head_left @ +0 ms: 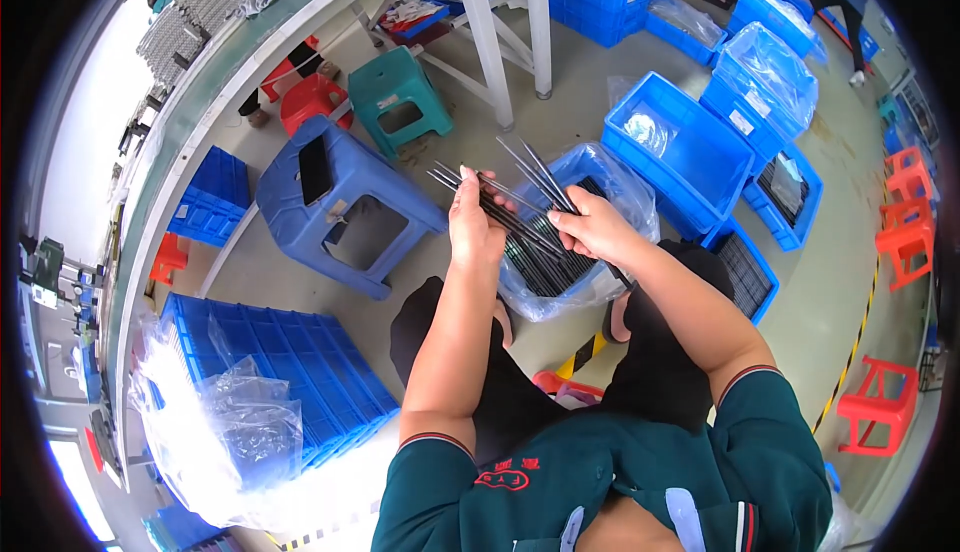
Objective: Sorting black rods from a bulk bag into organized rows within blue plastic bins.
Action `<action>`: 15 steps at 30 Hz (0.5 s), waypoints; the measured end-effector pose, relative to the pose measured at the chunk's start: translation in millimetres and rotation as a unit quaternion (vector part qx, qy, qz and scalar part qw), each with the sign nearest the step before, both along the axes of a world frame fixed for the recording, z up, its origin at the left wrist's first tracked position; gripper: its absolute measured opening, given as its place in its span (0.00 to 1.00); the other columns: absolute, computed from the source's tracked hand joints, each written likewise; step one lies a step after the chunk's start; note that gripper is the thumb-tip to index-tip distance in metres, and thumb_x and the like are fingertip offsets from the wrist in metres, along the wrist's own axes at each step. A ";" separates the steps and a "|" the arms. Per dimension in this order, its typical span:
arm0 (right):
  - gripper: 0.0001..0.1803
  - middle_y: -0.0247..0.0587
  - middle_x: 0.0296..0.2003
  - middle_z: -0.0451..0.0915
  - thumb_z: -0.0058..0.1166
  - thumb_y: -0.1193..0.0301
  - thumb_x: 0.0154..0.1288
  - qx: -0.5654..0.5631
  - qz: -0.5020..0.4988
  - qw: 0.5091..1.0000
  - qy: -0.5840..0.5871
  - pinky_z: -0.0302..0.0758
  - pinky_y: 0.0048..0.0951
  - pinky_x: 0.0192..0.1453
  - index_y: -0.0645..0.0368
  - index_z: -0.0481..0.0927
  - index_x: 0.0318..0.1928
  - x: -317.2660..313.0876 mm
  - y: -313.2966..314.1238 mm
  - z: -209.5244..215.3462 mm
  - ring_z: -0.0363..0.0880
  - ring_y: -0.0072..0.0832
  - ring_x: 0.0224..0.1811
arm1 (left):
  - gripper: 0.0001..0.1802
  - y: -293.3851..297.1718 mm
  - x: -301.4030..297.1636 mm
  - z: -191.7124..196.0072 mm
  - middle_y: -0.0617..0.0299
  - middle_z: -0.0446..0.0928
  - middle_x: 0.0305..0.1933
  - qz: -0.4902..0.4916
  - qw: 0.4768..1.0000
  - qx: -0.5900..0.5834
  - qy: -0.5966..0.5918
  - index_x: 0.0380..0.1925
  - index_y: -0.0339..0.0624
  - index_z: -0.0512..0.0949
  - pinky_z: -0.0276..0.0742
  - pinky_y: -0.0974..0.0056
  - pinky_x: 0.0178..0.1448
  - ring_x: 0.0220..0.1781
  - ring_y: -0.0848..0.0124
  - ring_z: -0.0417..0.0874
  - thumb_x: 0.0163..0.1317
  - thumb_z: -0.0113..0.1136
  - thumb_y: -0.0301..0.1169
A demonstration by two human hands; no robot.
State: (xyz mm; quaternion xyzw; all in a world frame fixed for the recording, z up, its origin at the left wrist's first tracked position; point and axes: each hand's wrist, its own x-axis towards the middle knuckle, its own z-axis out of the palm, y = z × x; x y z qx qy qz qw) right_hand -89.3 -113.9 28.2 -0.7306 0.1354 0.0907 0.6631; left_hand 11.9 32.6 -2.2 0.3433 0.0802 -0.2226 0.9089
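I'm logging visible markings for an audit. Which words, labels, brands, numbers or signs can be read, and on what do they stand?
Red lettering on the dark green shirt: visible, but I won't copy it out.
White labels on the blue crates at upper right: too small to read.
White label on the blue crates at left: too small to read.

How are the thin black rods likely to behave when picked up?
The black rods seem stiff, running straight past the left hand and right hand without visible sag. Being slim, each is probably light. They may slide or roll against one another, since their tips fan out beyond the right hand.
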 end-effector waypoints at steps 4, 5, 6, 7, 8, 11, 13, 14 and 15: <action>0.07 0.31 0.16 0.68 0.48 0.68 0.65 0.039 -0.007 0.999 0.017 0.55 0.18 0.13 0.56 0.66 0.36 -1.2 -0.2 2.0 0.61 0.15 0.12 | 0.17 -0.7 -0.8 1.7 0.66 0.63 0.23 -0.006 1.000 -0.018 -0.022 0.30 0.41 0.72 0.66 0.67 0.27 0.23 0.74 0.64 0.65 0.52 0.44; 0.07 0.31 0.16 0.68 0.48 0.68 0.65 0.037 -0.009 0.999 0.015 0.55 0.18 0.13 0.56 0.66 0.36 -1.5 -0.4 2.9 0.61 0.15 0.12 | 0.17 -0.8 -0.6 2.2 0.66 0.63 0.23 -0.001 1.000 -0.013 -0.020 0.30 0.41 0.72 0.66 0.67 0.27 0.23 0.74 0.64 0.65 0.52 0.44; 0.07 0.31 0.16 0.68 0.48 0.68 0.65 0.037 -0.008 0.999 0.017 0.55 0.18 0.13 0.56 0.66 0.36 -1.0 -0.1 3.6 0.61 0.15 0.12 | 0.17 -1.1 -1.1 2.4 0.66 0.63 0.23 0.008 1.000 0.008 -0.028 0.30 0.40 0.72 0.65 0.68 0.27 0.23 0.75 0.64 0.65 0.52 0.44; 0.07 0.31 0.17 0.68 0.47 0.67 0.65 0.038 -0.004 0.999 0.023 0.54 0.18 0.12 0.55 0.66 0.36 -0.8 0.2 4.0 0.61 0.15 0.12 | 0.17 -1.6 -1.5 2.5 0.67 0.63 0.23 0.012 0.999 0.030 -0.027 0.29 0.40 0.72 0.64 0.68 0.26 0.22 0.75 0.63 0.65 0.52 0.44; 0.07 0.31 0.17 0.68 0.47 0.67 0.66 0.036 -0.006 0.999 0.040 0.54 0.18 0.12 0.55 0.66 0.37 0.3 1.6 4.0 0.60 0.15 0.12 | 0.17 -2.7 -2.3 2.5 0.67 0.63 0.23 0.015 0.999 0.029 -0.036 0.29 0.40 0.72 0.64 0.68 0.26 0.22 0.75 0.63 0.65 0.52 0.44; 0.08 0.34 0.17 0.68 0.47 0.69 0.65 0.083 -0.029 0.996 0.035 0.56 0.20 0.12 0.59 0.65 0.35 2.7 5.7 2.6 0.62 0.17 0.12 | 0.17 -6.1 -6.5 1.4 0.67 0.62 0.22 -0.002 0.998 0.032 -0.047 0.29 0.40 0.72 0.64 0.69 0.25 0.22 0.76 0.63 0.64 0.52 0.43; 0.08 0.35 0.17 0.68 0.46 0.69 0.65 0.101 -0.027 0.994 0.038 0.55 0.19 0.11 0.59 0.65 0.34 3.8 8.1 1.0 0.61 0.18 0.11 | 0.17 -8.2 -7.7 0.5 0.67 0.60 0.23 -0.018 0.996 0.053 -0.070 0.30 0.41 0.70 0.62 0.68 0.27 0.23 0.76 0.61 0.65 0.50 0.44; 0.08 0.35 0.17 0.68 0.46 0.69 0.65 0.104 -0.029 0.993 0.040 0.54 0.19 0.11 0.58 0.65 0.34 3.7 8.5 0.5 0.61 0.18 0.11 | 0.16 -8.7 -6.9 0.6 0.67 0.60 0.23 -0.017 0.996 0.058 -0.071 0.30 0.41 0.71 0.62 0.69 0.26 0.23 0.76 0.61 0.66 0.50 0.43; 0.08 0.33 0.18 0.68 0.47 0.68 0.65 0.134 -0.029 0.989 0.047 0.54 0.18 0.11 0.57 0.66 0.35 3.0 9.0 0.1 0.60 0.14 0.11 | 0.16 -8.8 -6.4 1.0 0.67 0.60 0.23 -0.010 0.996 0.061 -0.069 0.30 0.41 0.71 0.62 0.69 0.26 0.23 0.76 0.61 0.66 0.50 0.43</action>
